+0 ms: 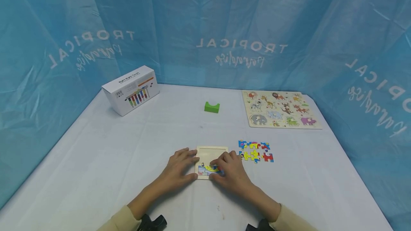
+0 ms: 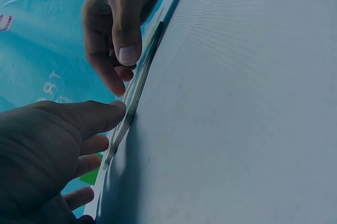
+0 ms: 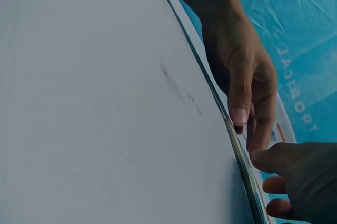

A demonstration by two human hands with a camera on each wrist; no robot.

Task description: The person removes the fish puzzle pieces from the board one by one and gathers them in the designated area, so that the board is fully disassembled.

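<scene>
The small wooden puzzle tray (image 1: 212, 148) lies flat on the white table (image 1: 144, 152) between my two hands, and the spread fingers of my left hand (image 1: 179, 167) touch its left edge. My right hand (image 1: 233, 172) bends its fingers over the lower right part, where I cannot tell if they pinch a piece. The tray has a pale frame, with blue and yellow picture pieces (image 1: 201, 171) in its lower part and a plain pale base above them.

The table (image 1: 144, 131) bears a box (image 1: 131, 90), block (image 1: 212, 108), board (image 1: 283, 123), tray (image 1: 210, 154) and puzzle pieces (image 1: 255, 155).
</scene>
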